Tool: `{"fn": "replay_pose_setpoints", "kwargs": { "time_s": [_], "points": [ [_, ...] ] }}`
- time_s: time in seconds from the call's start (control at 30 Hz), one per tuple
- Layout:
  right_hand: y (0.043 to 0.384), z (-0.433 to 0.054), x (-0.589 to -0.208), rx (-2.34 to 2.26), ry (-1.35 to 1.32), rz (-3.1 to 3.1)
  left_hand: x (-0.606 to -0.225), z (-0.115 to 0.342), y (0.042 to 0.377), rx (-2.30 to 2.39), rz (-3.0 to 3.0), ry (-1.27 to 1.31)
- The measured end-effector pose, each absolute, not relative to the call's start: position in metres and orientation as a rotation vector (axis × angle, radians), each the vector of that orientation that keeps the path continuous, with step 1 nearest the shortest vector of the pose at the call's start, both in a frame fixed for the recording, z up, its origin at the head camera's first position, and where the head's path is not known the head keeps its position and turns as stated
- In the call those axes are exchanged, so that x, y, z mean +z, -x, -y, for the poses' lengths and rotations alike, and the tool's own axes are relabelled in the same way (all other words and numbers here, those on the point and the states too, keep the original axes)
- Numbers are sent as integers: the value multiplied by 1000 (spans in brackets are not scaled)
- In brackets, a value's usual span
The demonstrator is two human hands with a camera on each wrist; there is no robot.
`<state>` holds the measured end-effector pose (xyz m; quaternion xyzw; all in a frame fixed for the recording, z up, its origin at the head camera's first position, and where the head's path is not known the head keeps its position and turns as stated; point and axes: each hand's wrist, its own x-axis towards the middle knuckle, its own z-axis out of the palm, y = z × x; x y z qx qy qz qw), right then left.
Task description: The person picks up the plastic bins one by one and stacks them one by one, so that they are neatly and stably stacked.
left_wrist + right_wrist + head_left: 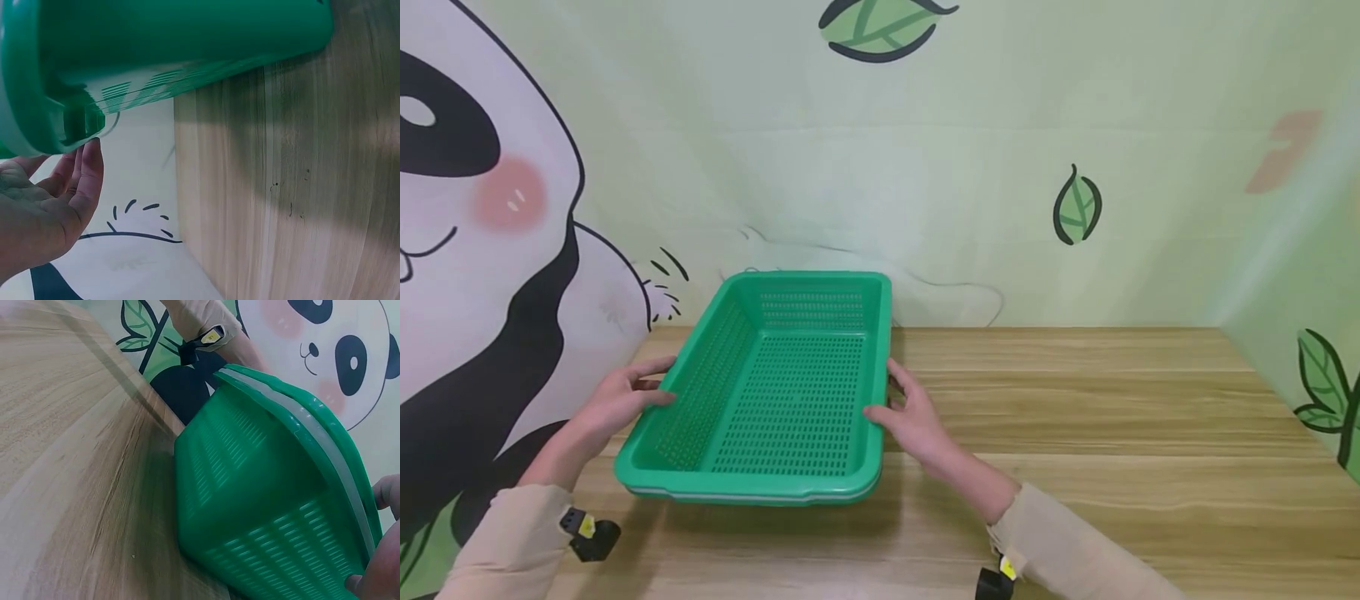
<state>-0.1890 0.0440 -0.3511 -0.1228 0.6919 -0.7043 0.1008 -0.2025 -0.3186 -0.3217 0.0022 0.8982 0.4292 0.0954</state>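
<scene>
A green rectangular plastic basket [790,400] with slotted walls and floor is at the left of the wooden table, its inside bare. Along its outer rim, a pale band runs between two green edges in the right wrist view, as in nested baskets. My left hand [617,402] grips the left rim, thumb over the top and fingers outside. On the opposite long side my right hand [917,417] pinches the rim, thumb on top, fingers against the outer wall [269,550]. A shadow lies beneath the near end; whether the base touches the table cannot be told.
The wooden tabletop [1097,417] extends to the right of the basket. Behind it stands a pale green backdrop [970,167] with printed leaves and a large panda at the left. The backdrop also runs along the right side.
</scene>
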Motion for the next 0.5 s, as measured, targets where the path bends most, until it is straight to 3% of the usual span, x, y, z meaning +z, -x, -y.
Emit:
{"fn": "replay_pose_setpoints", "kwargs": {
  "time_s": [0.5],
  "points": [
    [189,-52,-352,-2091,317,-2074,-319,308,202,1245,-2667,-31]
  ]
}}
